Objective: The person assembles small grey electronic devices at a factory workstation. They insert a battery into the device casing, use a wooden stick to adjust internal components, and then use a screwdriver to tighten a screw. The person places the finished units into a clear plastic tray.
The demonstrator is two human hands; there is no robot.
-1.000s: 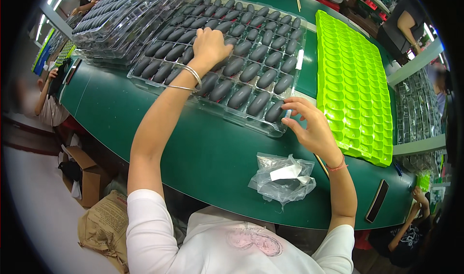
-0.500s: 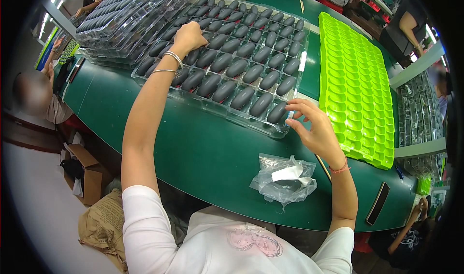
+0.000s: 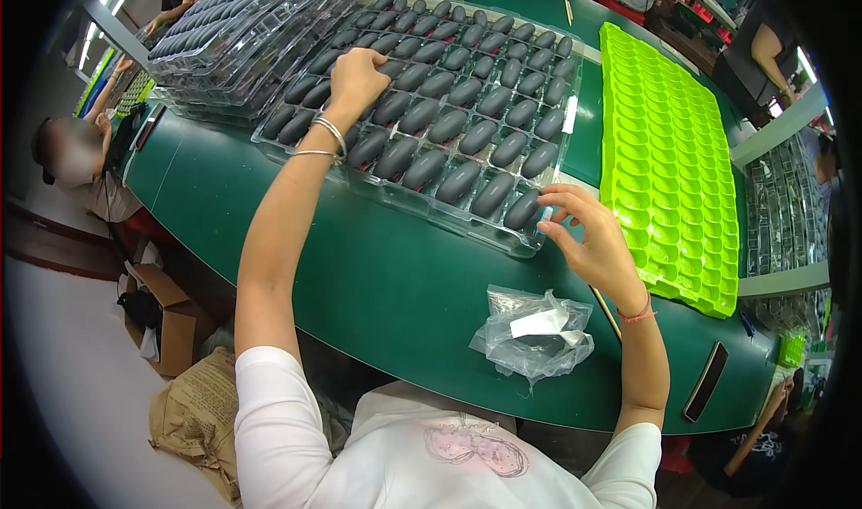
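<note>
Crumpled clear plastic bag (image 3: pixel 533 334) with a white label sits near on the green desk (image 3: pixel 386 285). Clear tray (image 3: pixel 377 179) holds dark oval shells (image 3: pixel 458 182). Left hand (image 3: pixel 356 78) is fisted on them; right hand (image 3: pixel 593 240) fingers loosely spread, touching the tray's near-right corner. Lime-green tray (image 3: pixel 669 163) lies right.

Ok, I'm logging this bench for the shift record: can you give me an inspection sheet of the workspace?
Surface: green table, curved front edge.
Job's things: clear tray filled with dark oval shells.
Clutter: crumpled plastic bag, bright green moulded tray, dark flat device, stacked clear trays.
Hands: left hand closed on the tray's shells; right hand fingers at the tray's near corner.
Cables: nothing seen.
Surroundings: cardboard box on the floor, other people at the table.
</note>
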